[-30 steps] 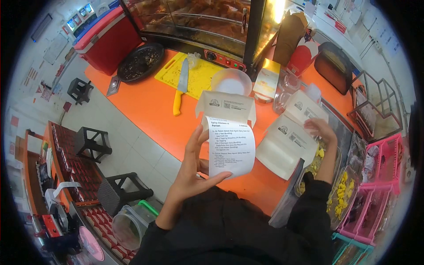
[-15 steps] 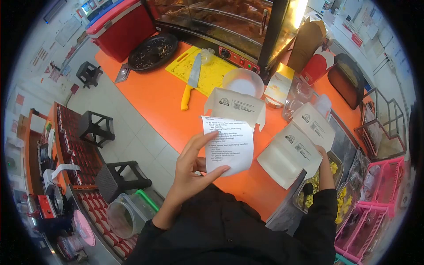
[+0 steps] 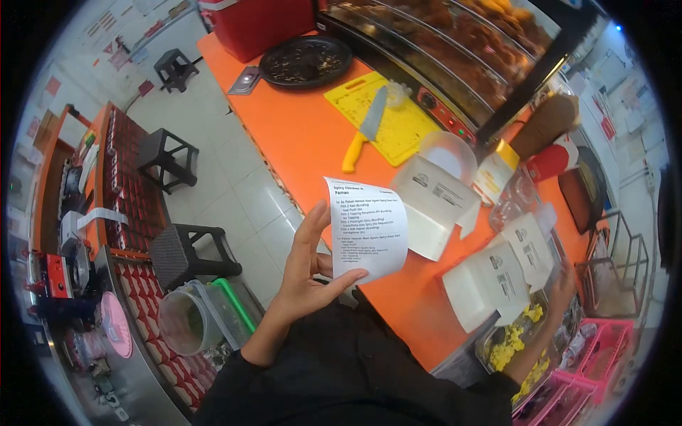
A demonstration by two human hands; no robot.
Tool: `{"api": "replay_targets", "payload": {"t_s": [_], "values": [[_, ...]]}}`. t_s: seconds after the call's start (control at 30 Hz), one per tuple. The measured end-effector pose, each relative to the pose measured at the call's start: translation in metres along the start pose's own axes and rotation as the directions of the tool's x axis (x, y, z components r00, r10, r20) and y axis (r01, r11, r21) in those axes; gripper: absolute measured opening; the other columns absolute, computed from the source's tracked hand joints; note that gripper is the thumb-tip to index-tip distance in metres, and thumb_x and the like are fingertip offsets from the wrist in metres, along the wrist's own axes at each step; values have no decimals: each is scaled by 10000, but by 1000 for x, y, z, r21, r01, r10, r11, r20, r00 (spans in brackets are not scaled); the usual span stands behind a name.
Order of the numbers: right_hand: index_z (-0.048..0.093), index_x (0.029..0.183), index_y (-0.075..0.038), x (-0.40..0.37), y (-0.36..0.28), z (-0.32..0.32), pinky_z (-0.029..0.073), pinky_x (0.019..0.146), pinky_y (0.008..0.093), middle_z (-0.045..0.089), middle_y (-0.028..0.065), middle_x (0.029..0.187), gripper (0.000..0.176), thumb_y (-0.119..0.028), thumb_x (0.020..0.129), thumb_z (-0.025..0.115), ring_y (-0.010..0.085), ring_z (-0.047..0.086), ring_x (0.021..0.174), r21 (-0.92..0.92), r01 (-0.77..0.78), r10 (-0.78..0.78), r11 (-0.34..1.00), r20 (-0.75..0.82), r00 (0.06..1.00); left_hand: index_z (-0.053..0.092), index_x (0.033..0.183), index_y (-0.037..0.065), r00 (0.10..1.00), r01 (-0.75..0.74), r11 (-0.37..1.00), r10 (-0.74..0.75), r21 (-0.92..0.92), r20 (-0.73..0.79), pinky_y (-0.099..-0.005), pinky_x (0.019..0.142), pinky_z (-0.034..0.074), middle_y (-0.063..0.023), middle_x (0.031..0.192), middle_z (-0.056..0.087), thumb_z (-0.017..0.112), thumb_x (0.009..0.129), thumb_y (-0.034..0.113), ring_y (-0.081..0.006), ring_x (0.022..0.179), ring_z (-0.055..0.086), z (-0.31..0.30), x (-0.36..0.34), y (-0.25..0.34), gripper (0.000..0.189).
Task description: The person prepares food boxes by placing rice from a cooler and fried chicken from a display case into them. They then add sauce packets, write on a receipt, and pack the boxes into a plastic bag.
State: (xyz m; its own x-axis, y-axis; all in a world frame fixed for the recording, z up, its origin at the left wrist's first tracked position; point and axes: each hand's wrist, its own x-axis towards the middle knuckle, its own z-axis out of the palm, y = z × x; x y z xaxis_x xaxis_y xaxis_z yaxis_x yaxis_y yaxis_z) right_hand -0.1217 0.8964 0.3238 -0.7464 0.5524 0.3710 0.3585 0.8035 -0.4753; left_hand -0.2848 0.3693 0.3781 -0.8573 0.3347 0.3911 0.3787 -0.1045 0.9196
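A printed paper slip [image 3: 368, 231] is held upright in my left hand [image 3: 305, 277], pinched between the thumb and the fingers behind it. My right hand [image 3: 561, 287] is at the right, beside an open paper box [image 3: 527, 248] and above the trays of yellow food [image 3: 508, 344]; its fingers are too blurred to read. Two more open paper boxes stand on the orange counter, one [image 3: 479, 284] nearer me and one [image 3: 426, 206] behind the slip. A round clear tub [image 3: 447, 156] sits past them.
A knife [image 3: 366, 128] lies on a yellow cutting board [image 3: 394, 142]. Behind are a black round tray [image 3: 305, 62], a red cooler [image 3: 259, 28] and a glass food warmer [image 3: 455, 50]. Pink baskets [image 3: 597, 348] stand at the lower right, black stools [image 3: 188, 259] at left.
The view has turned, so the counter's things appear further right. My right hand has moved away from the nearer box, rightward. My left hand still holds the slip, whose upper lines now show.
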Motion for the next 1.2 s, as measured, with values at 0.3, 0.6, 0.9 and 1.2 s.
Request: {"api": "replay_targets", "payload": {"t_s": [0.3, 0.6, 0.9, 1.2], "values": [[546, 865, 13, -76, -363, 162, 397, 598, 241, 548, 90, 783, 127, 5, 835, 423, 138, 495, 676, 543, 424, -44, 725, -578, 815, -23, 1379, 105, 938, -345, 935, 341, 79, 53, -318, 654, 578, -273, 1352, 243, 683, 634, -133, -346, 1011, 557, -173, 18, -36, 1053], [578, 807, 1, -62, -586, 303, 444, 556, 299, 598, 126, 727, 209, 111, 655, 488, 234, 583, 641, 580, 618, -677, 530, -149, 720, 4, 1378, 130, 902, -370, 907, 402, 199, -157, -355, 718, 557, -241, 1358, 261, 683, 642, -128, -338, 1046, 516, -355, 42, -75, 1034], [598, 836, -18, 59, -732, 468, 454, 560, 323, 605, 126, 781, 294, 117, 604, 478, 265, 590, 669, 451, 738, -786, 502, -119, 607, 9, 1379, 100, 872, -259, 916, 359, 308, -333, -338, 719, 558, -242, 1367, 242, 669, 639, -148, -314, 1024, 546, -537, 145, -157, 1022], [597, 901, 54, 295, -986, 524, 463, 606, 330, 587, 181, 814, 266, 122, 674, 476, 301, 589, 715, 79, 970, -913, 230, -326, 244, 42, 1384, 43, 842, 52, 997, -17, 51, -539, -283, 714, 555, -218, 1403, 186, 640, 655, -155, -292, 1045, 544, -709, 333, -194, 964]]}}
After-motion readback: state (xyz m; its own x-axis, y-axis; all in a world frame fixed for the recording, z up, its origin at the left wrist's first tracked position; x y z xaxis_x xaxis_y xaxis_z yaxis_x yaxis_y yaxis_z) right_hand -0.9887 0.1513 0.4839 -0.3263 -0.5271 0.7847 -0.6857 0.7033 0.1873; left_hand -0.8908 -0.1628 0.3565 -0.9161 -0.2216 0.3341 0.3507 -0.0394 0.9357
